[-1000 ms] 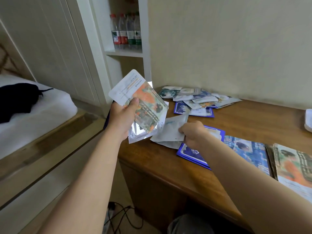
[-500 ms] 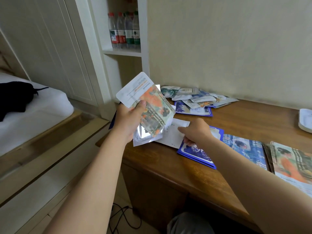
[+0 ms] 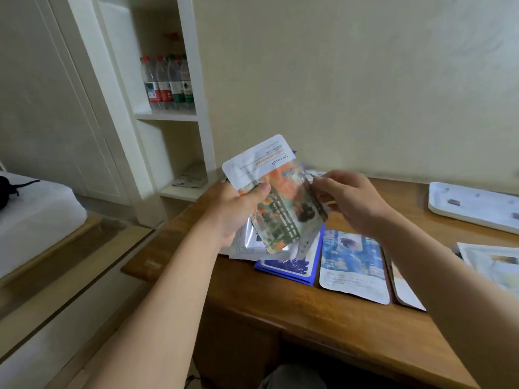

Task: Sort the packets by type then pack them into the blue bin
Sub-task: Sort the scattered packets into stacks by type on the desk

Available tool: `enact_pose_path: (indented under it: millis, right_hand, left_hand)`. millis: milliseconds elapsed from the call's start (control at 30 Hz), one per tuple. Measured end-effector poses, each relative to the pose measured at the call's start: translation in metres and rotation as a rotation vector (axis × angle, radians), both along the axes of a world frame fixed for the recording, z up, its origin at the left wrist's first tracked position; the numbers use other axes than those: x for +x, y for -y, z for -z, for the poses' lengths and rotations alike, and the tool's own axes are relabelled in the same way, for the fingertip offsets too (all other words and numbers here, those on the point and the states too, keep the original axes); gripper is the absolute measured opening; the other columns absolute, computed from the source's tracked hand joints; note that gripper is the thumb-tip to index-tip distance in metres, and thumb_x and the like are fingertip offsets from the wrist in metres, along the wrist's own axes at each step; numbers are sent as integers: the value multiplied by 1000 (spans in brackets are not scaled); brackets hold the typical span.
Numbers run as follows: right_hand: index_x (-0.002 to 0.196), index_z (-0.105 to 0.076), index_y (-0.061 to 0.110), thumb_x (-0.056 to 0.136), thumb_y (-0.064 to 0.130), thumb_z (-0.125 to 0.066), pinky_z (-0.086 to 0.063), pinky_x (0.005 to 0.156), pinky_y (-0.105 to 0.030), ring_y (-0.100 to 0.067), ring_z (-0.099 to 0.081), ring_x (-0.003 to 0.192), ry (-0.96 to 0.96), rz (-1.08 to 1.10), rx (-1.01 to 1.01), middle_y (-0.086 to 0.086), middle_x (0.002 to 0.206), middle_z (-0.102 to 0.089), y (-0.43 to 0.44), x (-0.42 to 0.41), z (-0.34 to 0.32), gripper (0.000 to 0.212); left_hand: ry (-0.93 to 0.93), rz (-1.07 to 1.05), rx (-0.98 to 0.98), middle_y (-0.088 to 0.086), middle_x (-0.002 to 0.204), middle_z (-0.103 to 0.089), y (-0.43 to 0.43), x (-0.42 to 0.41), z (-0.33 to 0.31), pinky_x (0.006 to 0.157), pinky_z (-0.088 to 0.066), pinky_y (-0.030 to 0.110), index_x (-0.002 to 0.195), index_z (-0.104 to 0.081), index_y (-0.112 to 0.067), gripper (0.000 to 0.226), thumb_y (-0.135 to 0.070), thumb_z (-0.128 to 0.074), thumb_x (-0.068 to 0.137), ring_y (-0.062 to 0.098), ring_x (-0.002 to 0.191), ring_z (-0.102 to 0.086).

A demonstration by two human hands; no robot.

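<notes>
The held packets (image 3: 280, 220) are in the middle of the frame, above the left end of the counter (image 3: 280, 313). The front one, the orange packet (image 3: 283, 189), is tilted, with its white end up and to the left. Silver and white packets show behind it at the bottom.

Your left hand (image 3: 238, 211) grips this bunch from the left side, with the thumb across the front. Your right hand (image 3: 354, 200) pinches the right edge of the bunch. The blur there hides whether you take the orange packet or one behind it.

Under the bunch, on the counter, lie the dark blue packets (image 3: 286, 272). Just beside them to the right is the light blue packet (image 3: 351, 262), and more pale packets (image 3: 488, 265) lie at the right edge of the frame. A white tray (image 3: 471, 209) is in the upper right. The blue bin is not in view.

I think the danger is in the pull. The packets look smooth, and your left hand grips them on one side only. If you draw one out quickly, its neighbour can come with it and slide off the counter's left end to the floor. The piles also lie close together, so a packet dropped carelessly can land across two types. Check which packet you pinch before you pull.
</notes>
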State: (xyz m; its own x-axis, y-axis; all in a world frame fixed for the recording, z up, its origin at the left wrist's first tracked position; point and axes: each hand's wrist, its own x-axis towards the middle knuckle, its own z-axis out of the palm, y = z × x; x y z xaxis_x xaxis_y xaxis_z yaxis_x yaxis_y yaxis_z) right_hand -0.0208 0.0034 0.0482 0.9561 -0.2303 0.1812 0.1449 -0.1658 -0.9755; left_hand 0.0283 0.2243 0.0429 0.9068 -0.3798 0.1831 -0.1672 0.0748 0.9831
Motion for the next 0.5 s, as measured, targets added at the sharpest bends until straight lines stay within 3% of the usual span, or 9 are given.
enact_pose_path:
  millis: [133,233,300,400,500]
  right_hand:
    - [81,-69,6,82,26,-84,-50,51,-27,-14,-67,59,34,49,-173,-2,67,-72,34,-39,-14,26]
    - [78,-64,6,78,22,-87,-53,51,-31,-17,-68,57,22,146,-191,-3,63,-71,64,-62,-18,28]
    - [76,-64,5,79,19,-86,-54,51,-31,-19,-69,57,9,173,-152,-8,65,-73,85,-76,-18,27]
    - [72,-63,5,82,13,-83,-52,50,-29,-22,-69,55,13,192,-91,-14,64,-72,111,-94,-16,24]
    - [70,-60,6,84,9,-81,-53,50,-31,-22,-68,56,13,252,-41,-11,62,-69,130,-105,-13,25]
  left_hand:
    - [5,93,-4,-2,112,-76,57,-15,-7,101,-52,44,110,-70,-29,18,-15,-67,99,18,112,-69]
    - [21,154,0,1,113,-77,95,-25,-9,104,-51,53,107,-72,-29,16,-16,-69,98,23,115,-69]
    - [38,198,7,-7,106,-79,119,-31,-9,97,-56,39,106,-72,-29,17,-15,-68,98,13,109,-71]
    - [51,271,12,-17,92,-78,148,-44,-9,71,-56,14,106,-69,-28,21,-9,-63,100,-3,90,-72]
    - [30,314,1,-16,88,-78,171,-54,-8,63,-55,12,110,-66,-22,20,-6,-58,102,-4,83,-73]
